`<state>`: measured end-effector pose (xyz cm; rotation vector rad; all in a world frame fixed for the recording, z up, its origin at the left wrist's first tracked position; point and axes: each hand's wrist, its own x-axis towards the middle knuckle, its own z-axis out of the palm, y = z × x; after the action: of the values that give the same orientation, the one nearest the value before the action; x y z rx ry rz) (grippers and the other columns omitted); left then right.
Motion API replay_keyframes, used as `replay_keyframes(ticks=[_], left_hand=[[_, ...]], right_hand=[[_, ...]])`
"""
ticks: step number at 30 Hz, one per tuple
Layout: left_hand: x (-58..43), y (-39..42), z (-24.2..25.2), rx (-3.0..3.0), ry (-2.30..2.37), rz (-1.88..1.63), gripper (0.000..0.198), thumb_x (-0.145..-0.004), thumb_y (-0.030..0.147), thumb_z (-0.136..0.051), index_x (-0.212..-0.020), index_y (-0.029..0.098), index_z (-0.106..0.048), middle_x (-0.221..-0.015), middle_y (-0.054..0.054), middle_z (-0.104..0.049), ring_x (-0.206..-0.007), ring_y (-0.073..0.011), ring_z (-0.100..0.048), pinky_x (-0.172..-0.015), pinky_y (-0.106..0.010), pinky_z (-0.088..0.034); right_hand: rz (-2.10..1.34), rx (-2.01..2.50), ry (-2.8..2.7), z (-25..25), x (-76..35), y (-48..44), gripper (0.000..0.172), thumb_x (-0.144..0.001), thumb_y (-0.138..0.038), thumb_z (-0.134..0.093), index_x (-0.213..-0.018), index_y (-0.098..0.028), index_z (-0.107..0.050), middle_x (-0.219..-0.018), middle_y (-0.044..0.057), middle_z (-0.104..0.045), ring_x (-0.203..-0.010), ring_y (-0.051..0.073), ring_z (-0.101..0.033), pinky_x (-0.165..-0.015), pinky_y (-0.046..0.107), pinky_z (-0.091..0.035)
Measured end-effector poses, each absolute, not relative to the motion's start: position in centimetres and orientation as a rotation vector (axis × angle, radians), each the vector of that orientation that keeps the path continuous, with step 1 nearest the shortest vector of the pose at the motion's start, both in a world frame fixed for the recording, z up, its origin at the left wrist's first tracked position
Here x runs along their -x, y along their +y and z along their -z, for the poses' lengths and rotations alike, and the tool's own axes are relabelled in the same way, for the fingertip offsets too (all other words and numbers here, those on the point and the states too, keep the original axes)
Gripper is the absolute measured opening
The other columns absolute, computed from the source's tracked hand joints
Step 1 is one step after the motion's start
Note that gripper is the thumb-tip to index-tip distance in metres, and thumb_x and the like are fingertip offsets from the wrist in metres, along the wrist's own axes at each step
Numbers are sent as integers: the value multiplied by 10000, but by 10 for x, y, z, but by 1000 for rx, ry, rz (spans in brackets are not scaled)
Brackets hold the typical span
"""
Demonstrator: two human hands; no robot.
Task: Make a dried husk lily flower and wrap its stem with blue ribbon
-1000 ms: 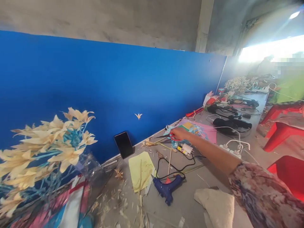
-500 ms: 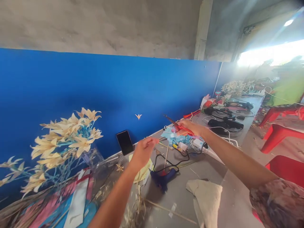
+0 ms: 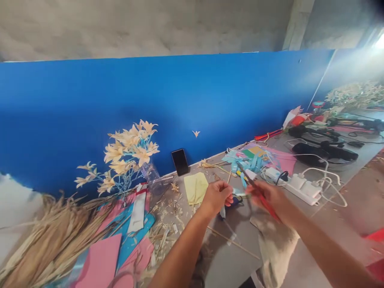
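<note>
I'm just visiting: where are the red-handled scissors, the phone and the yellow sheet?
Scissors (image 3: pixel 268 207): head view, on the red handle by the right hand (image 3: pixel 264 196).
Phone (image 3: pixel 180 162): head view, on its dark screen.
Yellow sheet (image 3: pixel 194 187): head view, around its middle.

Only a narrow gap parts the left hand (image 3: pixel 216 197) from the right hand (image 3: pixel 273 196); over the yellow sheet (image 3: pixel 194 185) a hand could pass. Rightward, the power strip (image 3: pixel 303 193) (plugs (image 3: pixel 311 189) crowding its top) blocks a low sweep; leftward, the flowers (image 3: pixel 132 149).
</note>
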<state>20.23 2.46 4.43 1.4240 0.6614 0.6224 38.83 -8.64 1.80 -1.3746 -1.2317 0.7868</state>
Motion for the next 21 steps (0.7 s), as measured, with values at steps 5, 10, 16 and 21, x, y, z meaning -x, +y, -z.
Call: replay_keyframes(ticks=[5,10,16,21], left_hand=[[-176,23,-41,-1296,669,-669,301,-667,413,-769,-724,159,-618,-616,-14,-625,-530,-118,-560,-487,-230,-434],[-167,19,-42,-1234,647,-657,305,-669,400,-807,-732,150,-644,-655,-21,-649,-565,-117,-560,-514,-232,-439],[-155,12,-44,-1171,638,-670,281,-667,364,-839,-735,152,-667,-638,-4,-644,-572,-120,-574,-562,-242,-448],[-137,11,-44,-1157,653,-613,303,-689,399,-835,-742,156,-661,-633,4,-642,-566,-112,-569,-581,-233,-432]], right_hand=[[-1109,1085,-1005,24,-334,-164,710,-766,-876,-464,-961,-225,-670,-798,82,-574,-624,211,-510,-552,345,-431],[-1537,813,-758,24,-277,-181,632,-858,-789,-469,-769,-178,-606,-761,38,-497,-569,131,-442,-567,284,-366],[-1691,764,-544,25,-267,-147,729,-828,-860,-418,-740,-156,-585,-637,-4,-475,-459,103,-444,-474,244,-321],[-1678,764,-516,26,-272,-128,709,-800,-851,-502,-719,-150,-567,-604,-23,-451,-455,80,-392,-429,218,-280]])
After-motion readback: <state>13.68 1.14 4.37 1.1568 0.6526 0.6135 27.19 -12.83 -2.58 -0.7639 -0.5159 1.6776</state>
